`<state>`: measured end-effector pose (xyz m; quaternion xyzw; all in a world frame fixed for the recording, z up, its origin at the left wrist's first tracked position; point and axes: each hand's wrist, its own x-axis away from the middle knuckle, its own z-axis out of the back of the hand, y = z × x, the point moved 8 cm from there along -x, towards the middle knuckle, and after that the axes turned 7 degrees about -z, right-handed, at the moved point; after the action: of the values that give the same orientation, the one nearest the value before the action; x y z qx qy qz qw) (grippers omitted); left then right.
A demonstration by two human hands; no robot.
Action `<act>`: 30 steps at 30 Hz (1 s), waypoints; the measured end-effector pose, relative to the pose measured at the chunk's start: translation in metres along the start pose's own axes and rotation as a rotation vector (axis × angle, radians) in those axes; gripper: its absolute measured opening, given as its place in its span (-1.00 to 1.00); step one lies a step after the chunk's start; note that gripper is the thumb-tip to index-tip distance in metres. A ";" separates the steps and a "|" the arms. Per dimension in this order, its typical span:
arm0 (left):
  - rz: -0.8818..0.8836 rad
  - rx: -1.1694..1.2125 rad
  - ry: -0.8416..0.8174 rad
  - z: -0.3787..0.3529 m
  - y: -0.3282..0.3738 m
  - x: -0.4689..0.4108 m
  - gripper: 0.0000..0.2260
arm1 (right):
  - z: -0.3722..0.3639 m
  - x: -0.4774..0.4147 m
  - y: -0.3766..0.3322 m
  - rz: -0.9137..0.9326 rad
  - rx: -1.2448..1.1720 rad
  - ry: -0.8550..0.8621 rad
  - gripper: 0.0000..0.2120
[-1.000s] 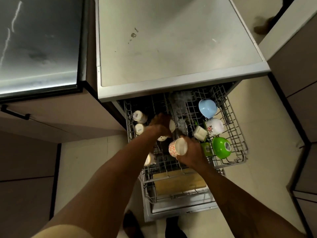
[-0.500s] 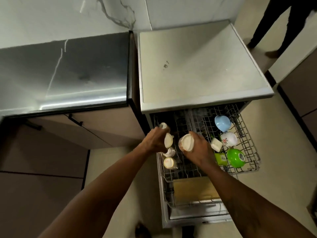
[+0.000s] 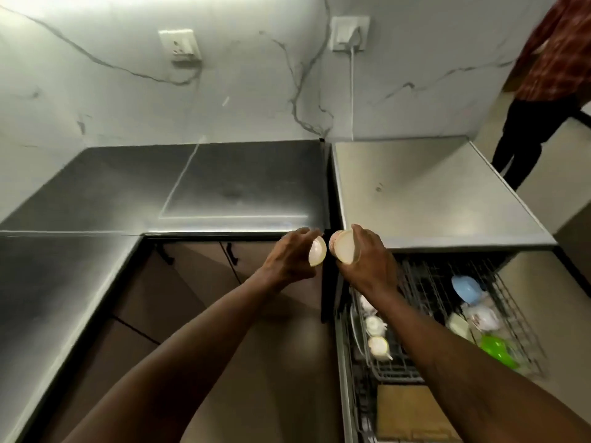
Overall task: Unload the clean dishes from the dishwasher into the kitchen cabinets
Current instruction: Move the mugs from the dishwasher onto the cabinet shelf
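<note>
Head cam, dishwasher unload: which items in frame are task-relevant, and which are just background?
Job:
- left hand gripping a white cup
- right hand gripping a patterned cup
- dishwasher rack holding a blue bowl, a green bowl and racked cups
- cabinet doors

Background:
- wall socket
- plugged-in cord
- steel countertop
- bystander

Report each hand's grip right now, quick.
Left hand: closed, holding a white cup.
Right hand: closed, holding a patterned cup.
</note>
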<state>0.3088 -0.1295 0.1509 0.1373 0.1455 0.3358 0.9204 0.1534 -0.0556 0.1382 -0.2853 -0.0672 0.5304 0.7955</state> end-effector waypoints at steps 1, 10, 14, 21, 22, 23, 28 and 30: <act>0.005 -0.023 0.025 0.019 -0.010 0.004 -0.36 | 0.002 -0.006 -0.019 0.020 -0.007 0.024 -0.16; 0.083 -0.154 0.276 0.167 -0.105 0.007 -0.18 | 0.016 -0.076 -0.165 0.221 -0.062 0.185 -0.16; 0.111 -0.192 0.347 0.221 -0.142 -0.009 -0.21 | 0.019 -0.126 -0.218 0.283 -0.116 0.264 -0.18; 0.077 -0.284 0.508 0.312 -0.189 -0.059 -0.21 | 0.038 -0.210 -0.301 0.450 -0.197 0.395 -0.16; 0.058 -0.302 0.532 0.327 -0.192 -0.068 -0.22 | 0.046 -0.221 -0.312 0.481 -0.217 0.427 -0.16; 0.029 -0.318 0.562 0.342 -0.193 -0.075 -0.23 | 0.054 -0.230 -0.322 0.502 -0.239 0.454 -0.16; -0.060 -0.341 0.712 0.417 -0.196 -0.107 -0.27 | 0.093 -0.270 -0.368 0.539 -0.389 0.611 -0.23; -0.100 -0.350 0.784 0.450 -0.196 -0.119 -0.25 | 0.109 -0.286 -0.388 0.566 -0.453 0.671 -0.24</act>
<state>0.4973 -0.4218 0.5173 -0.1659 0.4315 0.3373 0.8201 0.2983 -0.3726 0.4885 -0.6132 0.1595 0.5766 0.5158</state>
